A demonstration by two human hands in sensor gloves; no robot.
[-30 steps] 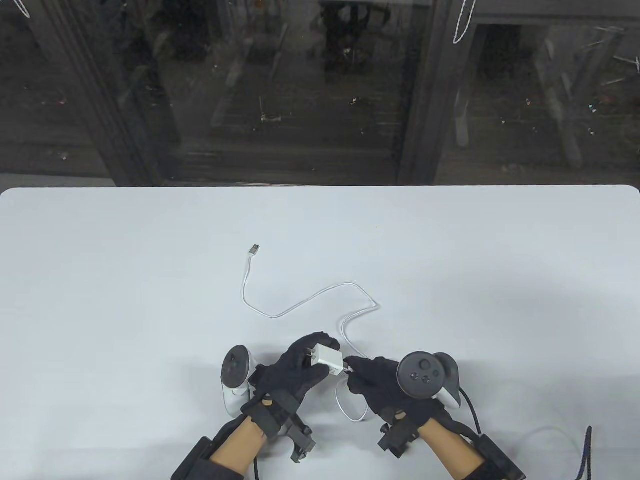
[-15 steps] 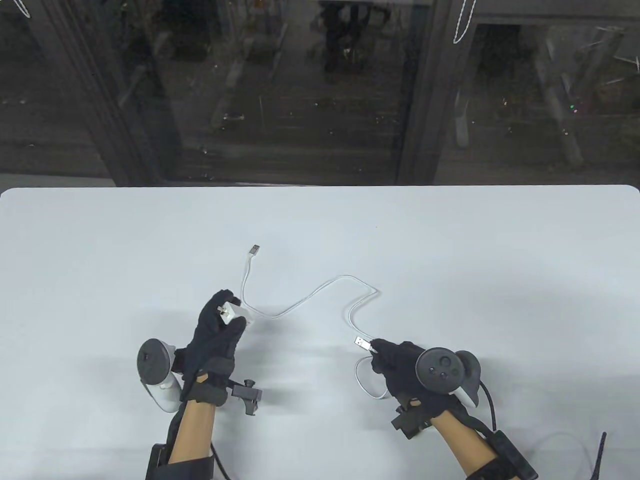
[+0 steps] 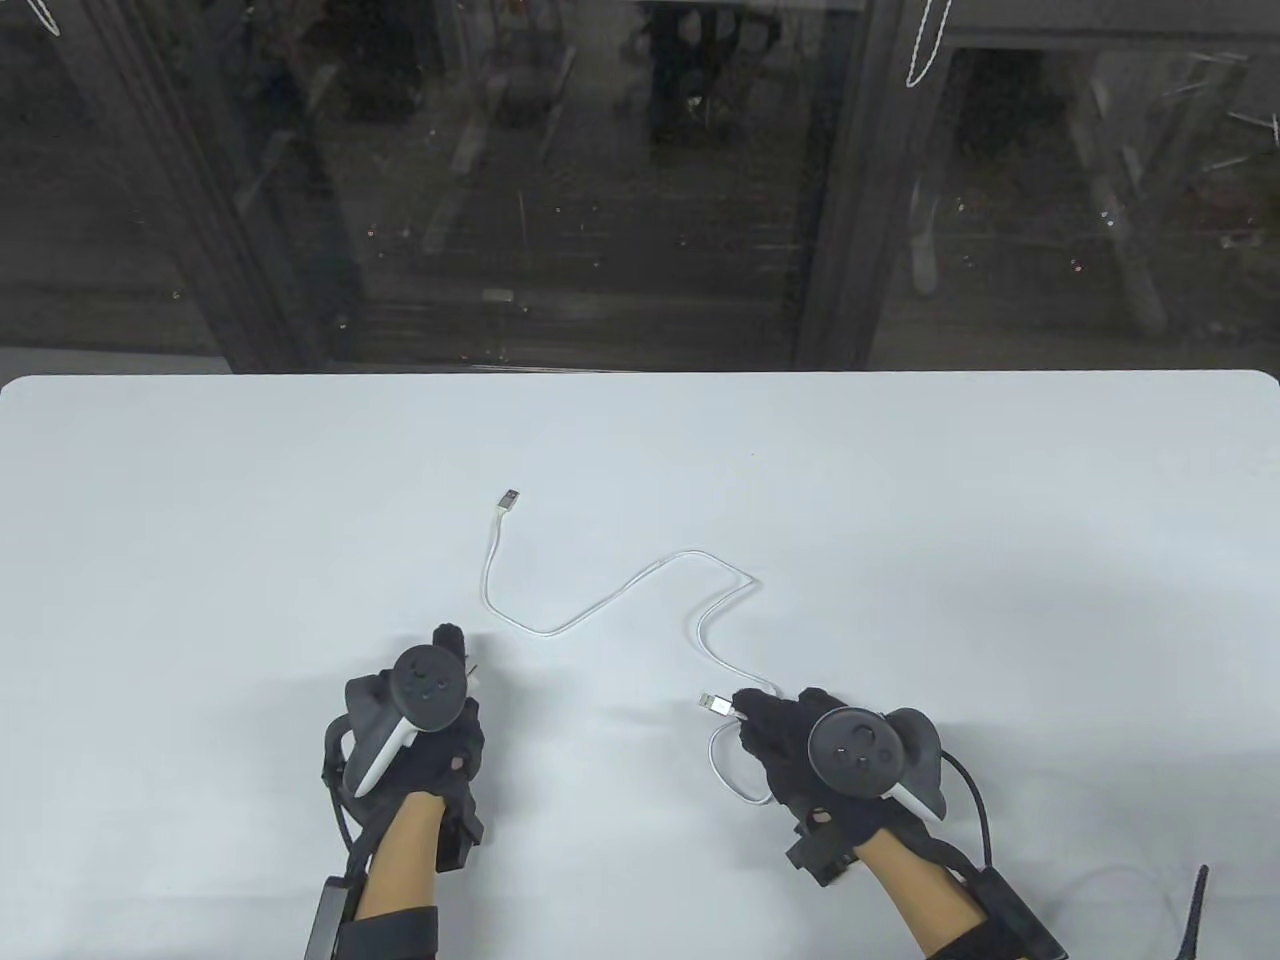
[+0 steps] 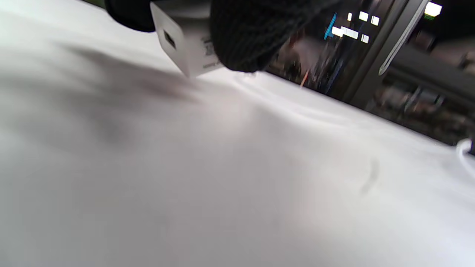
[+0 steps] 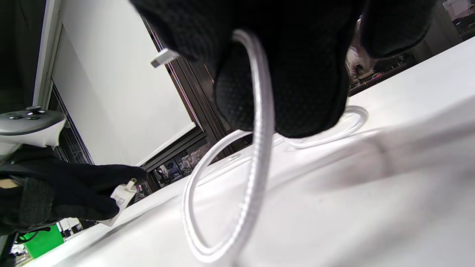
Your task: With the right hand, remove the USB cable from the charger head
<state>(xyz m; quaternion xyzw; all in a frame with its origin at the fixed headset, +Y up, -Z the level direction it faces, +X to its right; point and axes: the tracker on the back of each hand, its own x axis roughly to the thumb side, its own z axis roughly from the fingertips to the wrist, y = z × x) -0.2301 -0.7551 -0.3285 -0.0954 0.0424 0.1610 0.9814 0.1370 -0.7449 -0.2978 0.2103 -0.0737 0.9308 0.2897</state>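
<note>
Bench (image 3: pixel 900 480): a wide white top that carried everything; a dark glass wall stood behind its far edge.

USB cable (image 3: pixel 600 605): a thin white braided cord, unplugged from the charger. It snaked over the bench from a free metal plug at the far end, bent twice, then ran back to the right hand, where it curled into a small loop on that hand's left side. In the right wrist view the braid showed plainly, and the loop hung from the glove down to the bench.

Right hand (image 3: pixel 800 745): in a black glove, it lay near the bench's front edge, right of centre, with a dark round tracker on its back. Its fingers were closed on the cable just behind the near plug.

Left hand (image 3: pixel 440 740): also in a black glove, near the bench's front edge, well apart from the right hand on its left, with its tracker on top. In the table view the tracker hid what it held; both wrist views showed its fingers gripping the charger head.

Charger head (image 4: pixel 187 48): a small white cube with grey print on one side and an empty dark USB port in another. It was lifted just above the bench in the left hand. The right wrist view showed a metal prong on it.

Cable's near plug (image 3: pixel 716 703): a small silver tip that stuck out of the right hand, pointing toward the left hand.
</note>
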